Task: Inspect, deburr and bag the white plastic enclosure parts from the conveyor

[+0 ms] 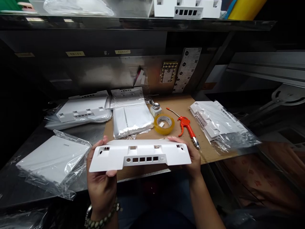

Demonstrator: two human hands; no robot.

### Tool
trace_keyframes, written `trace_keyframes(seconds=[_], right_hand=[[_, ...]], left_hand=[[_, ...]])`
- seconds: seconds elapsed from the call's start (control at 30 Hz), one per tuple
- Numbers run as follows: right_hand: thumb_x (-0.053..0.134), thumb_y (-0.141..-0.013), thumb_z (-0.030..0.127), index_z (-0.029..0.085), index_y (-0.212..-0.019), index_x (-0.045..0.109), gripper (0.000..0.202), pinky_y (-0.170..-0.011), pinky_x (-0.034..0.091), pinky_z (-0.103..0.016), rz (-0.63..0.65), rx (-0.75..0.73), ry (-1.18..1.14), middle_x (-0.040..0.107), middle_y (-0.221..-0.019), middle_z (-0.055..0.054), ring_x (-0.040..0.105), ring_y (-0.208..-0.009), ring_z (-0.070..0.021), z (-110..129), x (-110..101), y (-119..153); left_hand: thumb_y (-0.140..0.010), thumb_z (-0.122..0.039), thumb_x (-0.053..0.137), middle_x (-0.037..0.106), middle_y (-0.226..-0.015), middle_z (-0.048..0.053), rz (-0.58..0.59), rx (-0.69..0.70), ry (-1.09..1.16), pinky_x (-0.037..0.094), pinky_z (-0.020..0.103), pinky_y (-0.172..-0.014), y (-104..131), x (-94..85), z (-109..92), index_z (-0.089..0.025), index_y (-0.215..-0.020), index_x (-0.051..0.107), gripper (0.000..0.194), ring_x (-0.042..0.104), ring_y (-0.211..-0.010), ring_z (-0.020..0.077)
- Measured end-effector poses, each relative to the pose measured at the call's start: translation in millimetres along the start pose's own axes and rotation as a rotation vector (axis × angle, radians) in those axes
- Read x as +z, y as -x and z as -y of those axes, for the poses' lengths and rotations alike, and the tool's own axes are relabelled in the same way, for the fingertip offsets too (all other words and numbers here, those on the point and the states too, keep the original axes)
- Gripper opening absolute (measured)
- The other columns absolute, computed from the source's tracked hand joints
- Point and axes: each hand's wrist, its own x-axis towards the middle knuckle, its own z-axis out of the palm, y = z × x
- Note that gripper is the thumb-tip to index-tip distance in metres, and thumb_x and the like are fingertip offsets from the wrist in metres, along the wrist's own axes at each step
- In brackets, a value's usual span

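A white router housing (143, 151) is held level over the front edge of the workbench, its row of port openings facing me. My left hand (102, 181) grips its left end, thumb on the lower edge and fingers behind. Around the right end, my right hand (194, 157) is closed, with its fingers partly hidden behind the housing. Just beyond lie a roll of yellow tape (172, 126), a red air blow gun (187, 125) and a small pump bottle (156, 109). Bagged white housings lie at the left (54, 159) and right (218, 121).
Behind the tape is a stack of clear plastic bags (132, 119). More housings (83, 105) are piled at the back left. A metal shelf (133, 24) crosses above, carrying another housing (188, 9). Label sheets (188, 68) hang on the back panel.
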Motion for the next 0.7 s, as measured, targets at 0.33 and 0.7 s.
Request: trace_keyframes(seconds=[0.33, 0.7], right_hand=[[0.074, -0.092, 0.025, 0.028, -0.125, 0.074, 0.033, -0.109, 0.056, -0.042, -0.062, -0.019, -0.07, 0.075, -0.131, -0.005, 0.071, -0.122, -0.0275, -5, 1, 5], [0.054, -0.103, 0.025, 0.023, -0.123, 0.074, 0.029, -0.118, 0.048, -0.05, -0.139, -0.137, -0.131, 0.073, -0.135, -0.008, 0.067, -0.13, -0.0291, -10, -3, 13]], left_hand=[[-0.08, -0.063, 0.08, 0.057, -0.147, 0.01, 0.043, 0.054, 0.045, 0.031, 0.044, -0.128, 8, 4.5, -3, -0.026, -0.143, 0.058, 0.077, 0.041, -0.151, 0.0358], [-0.094, -0.082, 0.041, 0.046, -0.165, 0.005, -0.031, -0.333, 0.517, 0.04, 0.042, -0.124, 4, 8.5, 1, -0.028, -0.142, 0.063, 0.076, 0.037, -0.155, 0.0312]])
